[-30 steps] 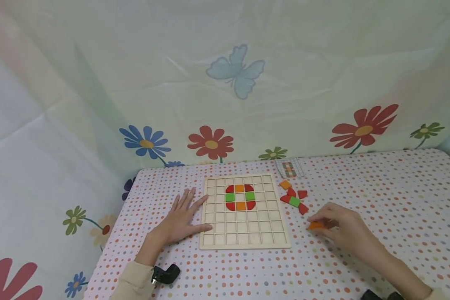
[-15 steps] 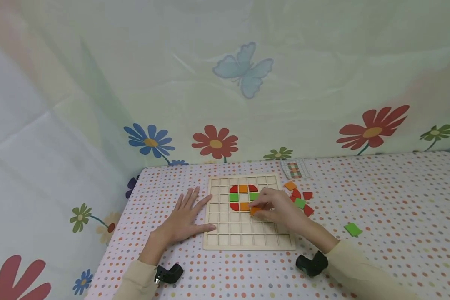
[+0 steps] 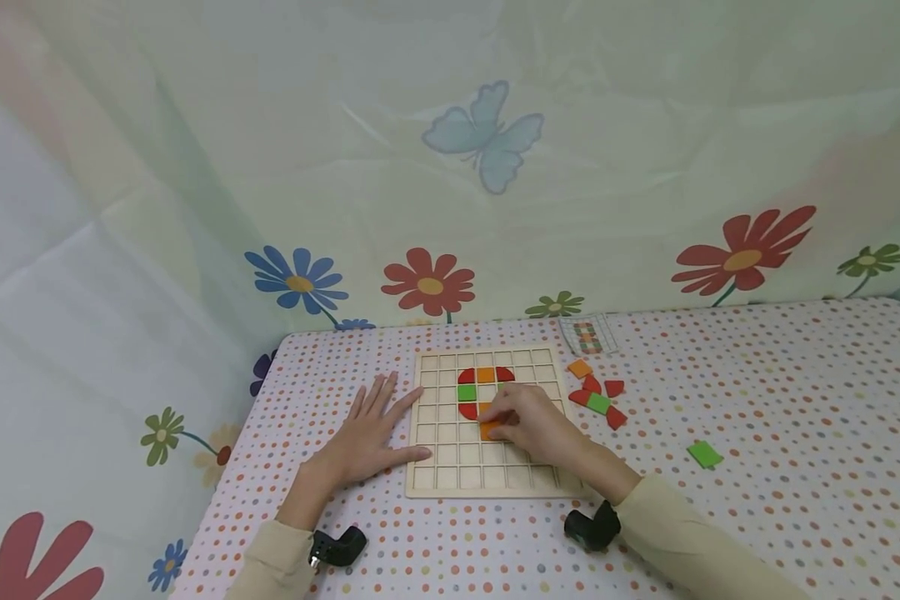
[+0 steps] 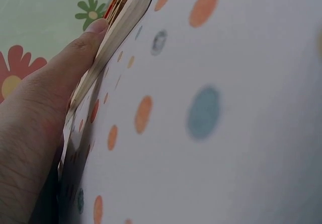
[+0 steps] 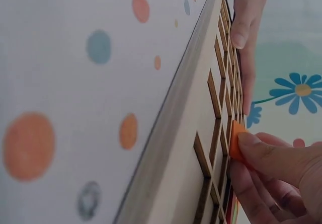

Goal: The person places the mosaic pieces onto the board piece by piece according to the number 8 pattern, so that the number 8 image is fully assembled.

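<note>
A square wooden grid board (image 3: 450, 479) lies on the dotted table, with red, green and orange tiles forming a small ring in its cells. My right hand (image 3: 536, 425) pinches an orange square tile (image 3: 487, 431) between thumb and fingers, low over the cell just in front of the ring. In the right wrist view the orange tile (image 5: 236, 141) stands tilted at the grid bars. My left hand (image 3: 367, 433) lies flat with fingers spread, its thumb and index fingertip on the board's left edge. The right hand hides the ring's right side.
Right of the board lie loose red tiles (image 3: 615, 417), a green tile (image 3: 598, 403) and an orange tile (image 3: 580, 368). Farther right are green tiles (image 3: 705, 454). A pattern card (image 3: 588, 335) lies at the back, by the flowered curtain (image 3: 480, 208).
My right hand has carried the orange tile from the right of the board leftward over it, to the cell in front of the ring. The left hand stays in place.
</note>
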`<state>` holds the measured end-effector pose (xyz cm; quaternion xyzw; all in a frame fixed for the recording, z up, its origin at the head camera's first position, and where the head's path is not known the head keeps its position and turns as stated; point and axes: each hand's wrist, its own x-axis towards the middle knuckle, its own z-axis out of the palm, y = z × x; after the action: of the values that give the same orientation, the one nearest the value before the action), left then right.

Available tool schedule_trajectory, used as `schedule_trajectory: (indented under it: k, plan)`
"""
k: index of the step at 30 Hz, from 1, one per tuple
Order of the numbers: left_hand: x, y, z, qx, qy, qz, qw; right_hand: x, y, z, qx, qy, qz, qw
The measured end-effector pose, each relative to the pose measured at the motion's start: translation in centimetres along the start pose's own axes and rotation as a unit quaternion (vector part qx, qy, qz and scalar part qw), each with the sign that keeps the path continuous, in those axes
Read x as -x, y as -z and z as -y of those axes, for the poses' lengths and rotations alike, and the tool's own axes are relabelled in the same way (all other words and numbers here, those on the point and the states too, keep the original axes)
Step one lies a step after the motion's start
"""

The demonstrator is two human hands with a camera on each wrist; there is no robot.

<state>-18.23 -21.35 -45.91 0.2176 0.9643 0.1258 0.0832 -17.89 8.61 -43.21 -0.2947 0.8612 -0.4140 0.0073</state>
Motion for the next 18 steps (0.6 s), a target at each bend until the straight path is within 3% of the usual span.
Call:
schedule_trajectory:
  k: [9, 18]
  plan:
    - [0.04, 0.09, -0.09, 0.000, 0.010, 0.004, 0.9999, -0.52, 0.12, 0.79, 0.031, -0.023, 0.025, 0.9989]
    - [0.12, 0.12, -0.08, 0.003, 0.007, 0.004, 1.0000, -0.34, -0.22, 0.59, 0.049, -0.016, 0.024, 0.9984]
